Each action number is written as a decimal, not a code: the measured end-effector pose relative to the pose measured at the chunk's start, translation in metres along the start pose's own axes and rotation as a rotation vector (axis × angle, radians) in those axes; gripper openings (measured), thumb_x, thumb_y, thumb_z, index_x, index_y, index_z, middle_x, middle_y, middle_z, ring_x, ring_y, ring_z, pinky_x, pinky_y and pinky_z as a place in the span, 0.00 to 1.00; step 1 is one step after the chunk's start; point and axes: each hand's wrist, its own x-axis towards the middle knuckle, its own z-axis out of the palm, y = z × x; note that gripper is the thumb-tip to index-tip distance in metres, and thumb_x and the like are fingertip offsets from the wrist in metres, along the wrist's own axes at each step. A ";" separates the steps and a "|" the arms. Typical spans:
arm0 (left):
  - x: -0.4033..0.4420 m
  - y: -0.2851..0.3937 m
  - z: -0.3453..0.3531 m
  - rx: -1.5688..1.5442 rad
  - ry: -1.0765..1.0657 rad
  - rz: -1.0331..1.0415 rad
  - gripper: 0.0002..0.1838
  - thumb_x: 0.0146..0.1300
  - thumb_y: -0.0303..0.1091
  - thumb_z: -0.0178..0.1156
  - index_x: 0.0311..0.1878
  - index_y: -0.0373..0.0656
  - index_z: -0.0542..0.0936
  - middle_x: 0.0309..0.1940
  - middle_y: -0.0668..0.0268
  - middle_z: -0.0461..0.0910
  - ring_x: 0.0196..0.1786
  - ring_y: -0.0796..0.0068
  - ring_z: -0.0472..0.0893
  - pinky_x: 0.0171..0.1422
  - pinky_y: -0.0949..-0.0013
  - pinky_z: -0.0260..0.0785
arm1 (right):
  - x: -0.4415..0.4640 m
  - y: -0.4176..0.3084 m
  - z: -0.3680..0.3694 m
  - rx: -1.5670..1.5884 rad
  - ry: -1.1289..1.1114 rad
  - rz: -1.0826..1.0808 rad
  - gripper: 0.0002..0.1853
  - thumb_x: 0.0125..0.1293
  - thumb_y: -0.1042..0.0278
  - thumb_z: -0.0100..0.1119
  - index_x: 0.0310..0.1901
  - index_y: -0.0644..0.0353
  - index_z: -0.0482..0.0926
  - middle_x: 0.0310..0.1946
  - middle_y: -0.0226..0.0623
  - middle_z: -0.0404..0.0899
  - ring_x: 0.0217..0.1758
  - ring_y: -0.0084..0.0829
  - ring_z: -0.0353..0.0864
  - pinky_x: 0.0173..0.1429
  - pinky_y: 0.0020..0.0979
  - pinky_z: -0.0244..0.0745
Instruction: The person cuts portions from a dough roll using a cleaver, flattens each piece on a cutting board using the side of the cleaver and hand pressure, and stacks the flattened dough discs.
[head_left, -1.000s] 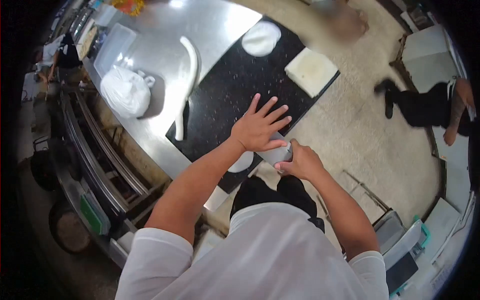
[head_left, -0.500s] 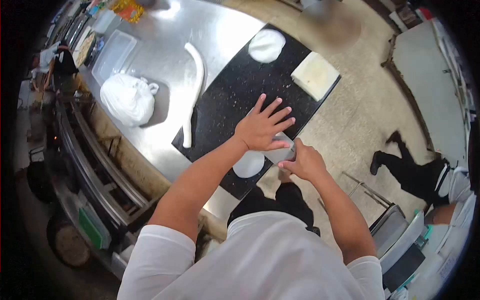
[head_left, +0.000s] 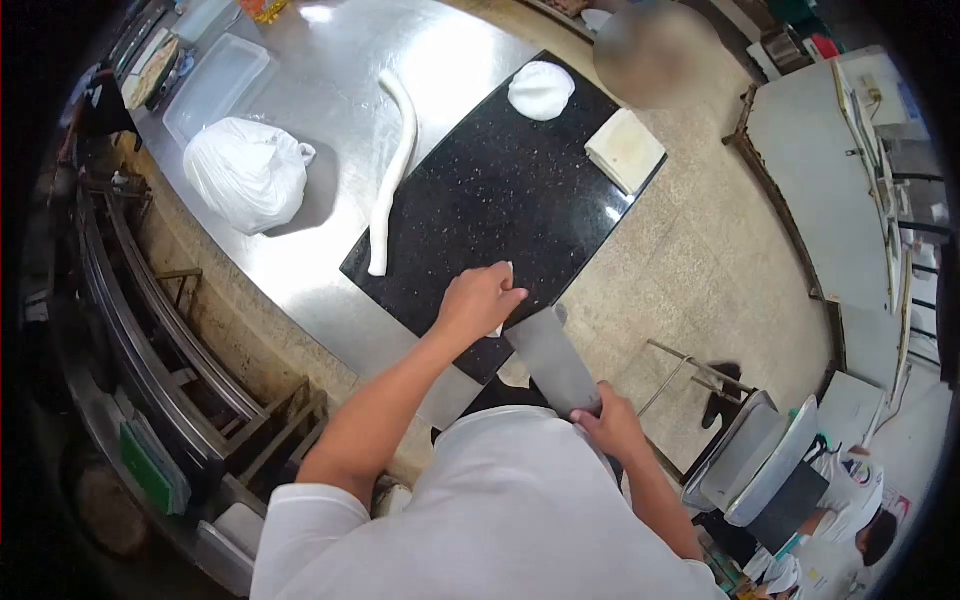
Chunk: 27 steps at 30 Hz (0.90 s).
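Note:
My left hand is closed over the near part of the black board. Pinched in it is a thin piece of white dough, mostly hidden by the fingers. My right hand grips a cleaver with a broad, flat metal blade, held at the board's near right edge. Along the board's left side lies a long rope of white dough. At the far end sit a round white dough piece and a square, pale block or stack.
A knotted white plastic bag and a clear plastic tray stand on the steel table. A metal-framed stand with trays is at my right. Another person is at the lower right.
My left hand, spread flat over the blade before, has closed on the white dough. The round sheet on the near board is gone from its spot. My right hand has drawn the cleaver back toward me.

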 end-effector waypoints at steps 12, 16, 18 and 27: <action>-0.043 -0.003 0.026 -0.368 0.537 0.115 0.10 0.69 0.28 0.68 0.51 0.37 0.86 0.39 0.59 0.88 0.39 0.72 0.87 0.44 0.71 0.79 | 0.133 -0.072 -0.007 0.042 -0.151 -0.408 0.21 0.67 0.61 0.68 0.52 0.65 0.71 0.36 0.59 0.86 0.45 0.64 0.86 0.51 0.57 0.80; -0.022 0.024 0.012 -0.792 0.596 -0.039 0.10 0.74 0.30 0.66 0.54 0.37 0.86 0.44 0.67 0.87 0.44 0.80 0.85 0.47 0.73 0.79 | 0.138 -0.038 -0.019 -0.026 -0.322 -0.554 0.24 0.66 0.58 0.70 0.52 0.65 0.71 0.37 0.60 0.86 0.45 0.64 0.86 0.51 0.58 0.79; 0.018 0.050 -0.012 -0.715 0.730 -0.006 0.12 0.74 0.30 0.65 0.58 0.38 0.84 0.49 0.64 0.87 0.49 0.80 0.84 0.48 0.75 0.78 | 0.151 -0.016 -0.046 0.035 -0.347 -0.530 0.24 0.66 0.58 0.71 0.52 0.65 0.72 0.37 0.60 0.86 0.46 0.63 0.86 0.51 0.58 0.79; 0.207 0.046 -0.066 -0.977 0.887 -0.168 0.22 0.75 0.32 0.62 0.69 0.39 0.78 0.59 0.58 0.83 0.51 0.71 0.85 0.50 0.69 0.82 | 0.169 0.049 -0.150 0.139 -0.178 -0.365 0.19 0.65 0.61 0.71 0.47 0.66 0.76 0.35 0.55 0.87 0.41 0.53 0.90 0.46 0.46 0.82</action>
